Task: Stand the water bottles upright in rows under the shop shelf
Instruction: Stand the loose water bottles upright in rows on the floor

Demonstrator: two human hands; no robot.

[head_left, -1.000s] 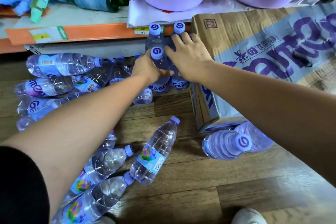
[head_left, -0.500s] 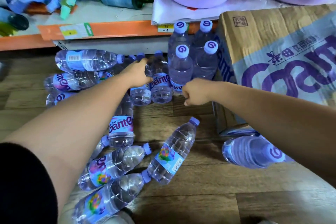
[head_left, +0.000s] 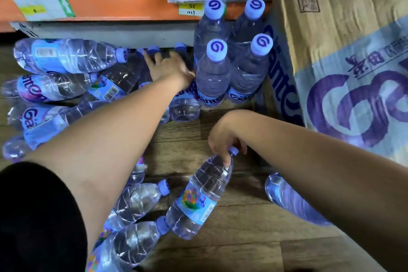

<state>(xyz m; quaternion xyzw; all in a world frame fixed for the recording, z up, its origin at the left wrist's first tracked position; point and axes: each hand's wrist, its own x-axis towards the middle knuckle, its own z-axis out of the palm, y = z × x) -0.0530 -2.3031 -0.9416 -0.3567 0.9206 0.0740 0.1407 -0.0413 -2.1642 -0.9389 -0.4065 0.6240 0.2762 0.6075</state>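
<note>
Several water bottles with lilac caps stand upright in a block (head_left: pixel 213 77) on the wooden floor, under the orange shelf edge (head_left: pixel 123 6) and against a cardboard box (head_left: pixel 331 55). Just left of that block, my left hand (head_left: pixel 170 70) lies over two lying bottles, its fingers curled around the neck of one (head_left: pixel 153 49). Nearer to me, my right hand (head_left: pixel 223 137) grips the neck of a lying bottle (head_left: pixel 198 201) just below its cap; the bottle points up and to the right.
More bottles lie in a pile at the left (head_left: pixel 66 55) and near my left elbow (head_left: pixel 136 201). One lies under my right forearm (head_left: pixel 291 201). Lilac basins and other goods sit on the shelf above.
Both hands have left the upright block. My left hand moved left onto the lying bottles. My right hand drew back toward me and took hold of a lying bottle's neck.
</note>
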